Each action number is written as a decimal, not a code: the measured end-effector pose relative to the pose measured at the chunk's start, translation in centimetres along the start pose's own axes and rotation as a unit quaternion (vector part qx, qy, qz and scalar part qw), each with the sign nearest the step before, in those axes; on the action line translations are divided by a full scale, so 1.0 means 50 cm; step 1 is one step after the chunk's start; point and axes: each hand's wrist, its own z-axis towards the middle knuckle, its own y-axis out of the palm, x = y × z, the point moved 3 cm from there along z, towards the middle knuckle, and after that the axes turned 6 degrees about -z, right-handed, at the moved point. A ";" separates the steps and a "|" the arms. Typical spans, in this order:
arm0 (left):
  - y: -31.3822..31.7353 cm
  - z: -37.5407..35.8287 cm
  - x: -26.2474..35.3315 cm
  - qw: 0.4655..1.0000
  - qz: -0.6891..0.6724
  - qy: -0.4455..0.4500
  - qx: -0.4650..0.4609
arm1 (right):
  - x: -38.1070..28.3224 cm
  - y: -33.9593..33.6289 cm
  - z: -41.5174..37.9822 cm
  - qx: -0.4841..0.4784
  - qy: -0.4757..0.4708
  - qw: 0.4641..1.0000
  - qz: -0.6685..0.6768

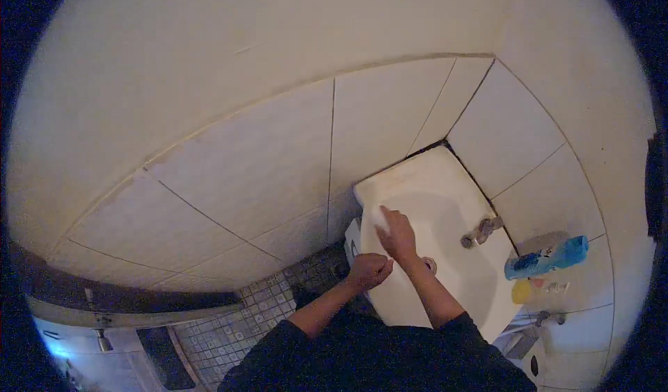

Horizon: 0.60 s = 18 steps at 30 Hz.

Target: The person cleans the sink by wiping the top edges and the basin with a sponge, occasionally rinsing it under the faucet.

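Both of my hands are over the near-left side of a white sink. My right hand is above the basin near its left rim, with the fingers bent and the index finger stretched toward the rim; nothing shows in it. My left hand is curled closed at the sink's left edge, just below my right hand, and whatever it may hold is hidden. A metal faucet stands on the right side of the sink. The drain shows just beside my right wrist.
A blue bottle lies at the sink's right edge, with a yellow item below it. Tiled walls meet behind the sink. Patterned floor tiles show at the lower left. A pipe valve is at the lower right.
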 end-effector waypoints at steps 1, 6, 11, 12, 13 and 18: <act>-0.002 0.001 0.003 1.000 0.000 -0.001 0.000 | -0.018 0.000 0.006 -0.064 -0.038 0.997 -0.028; -0.002 0.003 0.008 0.996 -0.013 0.057 0.066 | 0.052 -0.061 0.132 -0.021 0.041 0.992 -0.120; -0.002 0.006 0.006 0.996 -0.019 0.046 0.068 | 0.008 -0.083 0.145 -0.116 -0.056 0.983 -0.129; -0.003 0.003 0.008 0.995 -0.031 0.057 0.076 | 0.036 -0.076 0.151 -0.096 -0.059 0.987 -0.115; -0.001 0.002 0.009 0.995 -0.033 0.055 0.075 | 0.056 -0.087 0.162 -0.099 -0.058 0.987 -0.115; 0.003 0.006 0.001 0.996 -0.020 0.066 0.056 | 0.030 -0.095 0.160 -0.089 -0.013 0.981 -0.170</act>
